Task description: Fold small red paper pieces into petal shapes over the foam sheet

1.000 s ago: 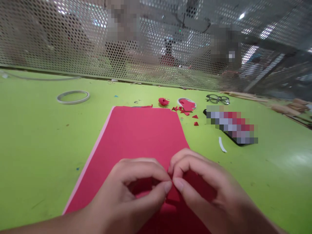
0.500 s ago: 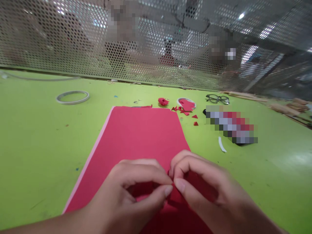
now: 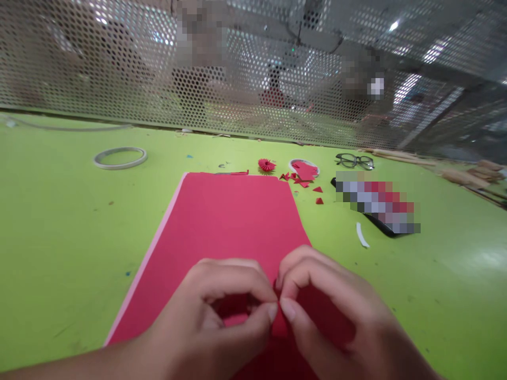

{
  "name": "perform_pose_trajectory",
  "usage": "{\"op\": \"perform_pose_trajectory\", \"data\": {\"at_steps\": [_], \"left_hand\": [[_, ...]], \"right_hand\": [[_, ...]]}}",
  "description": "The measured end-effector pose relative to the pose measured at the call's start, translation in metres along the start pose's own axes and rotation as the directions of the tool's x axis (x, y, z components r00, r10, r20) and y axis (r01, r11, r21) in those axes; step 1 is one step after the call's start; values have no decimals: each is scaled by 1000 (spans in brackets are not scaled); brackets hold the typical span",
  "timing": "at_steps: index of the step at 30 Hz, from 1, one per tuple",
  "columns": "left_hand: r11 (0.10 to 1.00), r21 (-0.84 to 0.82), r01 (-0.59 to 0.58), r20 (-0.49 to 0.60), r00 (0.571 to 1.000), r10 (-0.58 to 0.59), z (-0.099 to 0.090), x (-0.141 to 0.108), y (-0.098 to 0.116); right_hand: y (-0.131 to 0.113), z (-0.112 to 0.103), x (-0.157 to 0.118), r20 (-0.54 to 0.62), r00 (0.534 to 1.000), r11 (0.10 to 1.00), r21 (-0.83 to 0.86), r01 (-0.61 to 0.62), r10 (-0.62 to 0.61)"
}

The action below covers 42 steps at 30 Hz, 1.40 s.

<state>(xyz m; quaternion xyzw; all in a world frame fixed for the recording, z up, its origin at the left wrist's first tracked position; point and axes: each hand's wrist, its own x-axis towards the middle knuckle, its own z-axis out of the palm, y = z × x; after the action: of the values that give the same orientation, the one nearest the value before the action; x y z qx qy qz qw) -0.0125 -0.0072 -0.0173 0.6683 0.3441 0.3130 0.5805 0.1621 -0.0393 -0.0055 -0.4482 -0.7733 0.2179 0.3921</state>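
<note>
My left hand (image 3: 222, 311) and my right hand (image 3: 328, 301) meet above a red sheet of paper (image 3: 233, 211), thumb and forefinger pinched together on each. Between the fingertips is a small red paper piece (image 3: 280, 319), mostly hidden by the fingers and hard to tell from the red behind it. The big sheet lies flat on a paler pink layer that shows along its left edge. Past its far edge sit a pleated red paper rosette (image 3: 266, 165) and several small folded red triangles (image 3: 318, 189).
On the green table (image 3: 59, 237) a white tape roll (image 3: 120, 166) lies at far left. Red scraps rest in a white ring (image 3: 291, 164). Eyeglasses (image 3: 354, 161), a blurred-out dark-edged object (image 3: 382, 221) and a white strip (image 3: 362, 235) are to the right. A perforated metal screen (image 3: 245, 95) stands behind.
Both hands stay pinched at the same place, with the fingertips shifted only slightly. The view has moved a little; the objects on the table lie as before.
</note>
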Motion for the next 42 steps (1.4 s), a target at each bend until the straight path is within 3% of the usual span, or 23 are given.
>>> {"op": "perform_pose_trajectory", "data": {"at_steps": [3, 6, 9, 12, 18, 22, 25, 27, 34, 39, 42], "left_hand": [[998, 5, 59, -50, 997, -58, 3, 1, 1], [990, -32, 138, -108, 984, -141, 5, 3, 6], [967, -159, 200, -151, 963, -224, 6, 7, 11], [913, -334, 235, -154, 942, -299, 5, 11, 12], [788, -577, 216, -139, 924, -355, 3, 14, 7], [808, -549, 215, -141, 929, -343, 3, 13, 9], [838, -491, 238, -152, 924, -351, 4, 12, 12], [860, -447, 246, -164, 923, -349, 5, 13, 14], [884, -387, 262, -119, 936, -330, 5, 8, 14], [830, -464, 309, -72, 921, -383, 3, 10, 15], [812, -493, 313, -39, 924, -380, 3, 12, 13]], "right_hand": [[1, 2, -2, -49, 989, 962, -244, 124, -140], [-2, -1, -3, 3, 957, 860, -438, 262, -290], [-5, -3, -2, 75, 920, 769, -525, 365, -385], [-5, -1, -1, 53, 905, 749, -543, 380, -422], [3, 0, -2, 55, 900, 745, -541, 390, -431], [1, -4, -6, -18, 889, 772, -505, 386, -457], [-1, -6, -6, -165, 920, 854, -457, 249, -356], [0, -6, -3, -187, 940, 878, -443, 180, -287], [4, -7, -1, -91, 965, 909, -367, 196, -244], [9, -2, -6, -58, 938, 875, -386, 294, -341], [4, -6, -2, 6, 937, 813, -495, 307, -350]]}}
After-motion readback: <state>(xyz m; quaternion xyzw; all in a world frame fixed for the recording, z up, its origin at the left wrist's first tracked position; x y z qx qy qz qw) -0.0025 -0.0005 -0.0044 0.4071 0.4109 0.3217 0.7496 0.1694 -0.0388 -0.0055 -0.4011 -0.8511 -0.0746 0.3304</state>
